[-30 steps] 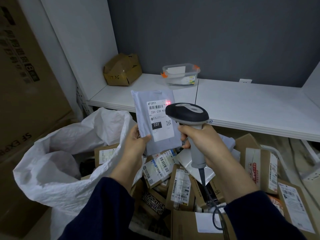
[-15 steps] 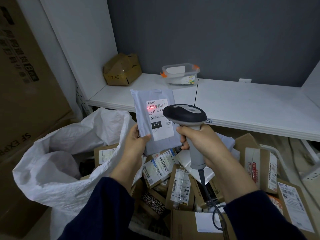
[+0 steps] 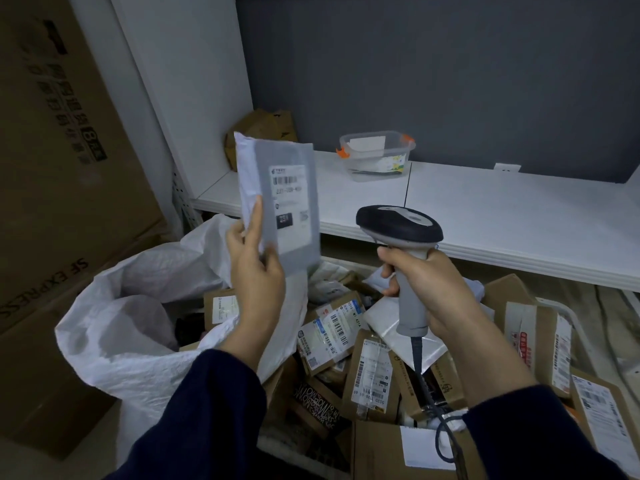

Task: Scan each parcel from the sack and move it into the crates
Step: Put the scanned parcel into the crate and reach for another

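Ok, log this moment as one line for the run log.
step: scan | left hand: holds grey mailer, label facing camera | right hand: grips scanner, no red light on label | sack: open

— What is reading clearly?
— "SF EXPRESS" is running sideways down the big carton (image 3: 69,202) at nine o'clock, with an "8" sitting among Chinese characters higher up.
— And the grey mailer (image 3: 298,157) at eleven?
— Its white label (image 3: 289,199) is showing a barcode and "231" in a black block; the rest is blurring.
— Lower down?
— At five, a brown box (image 3: 372,375) is showing "5020"; at six, a dark parcel (image 3: 311,403) is carrying scrawled "MoMo".
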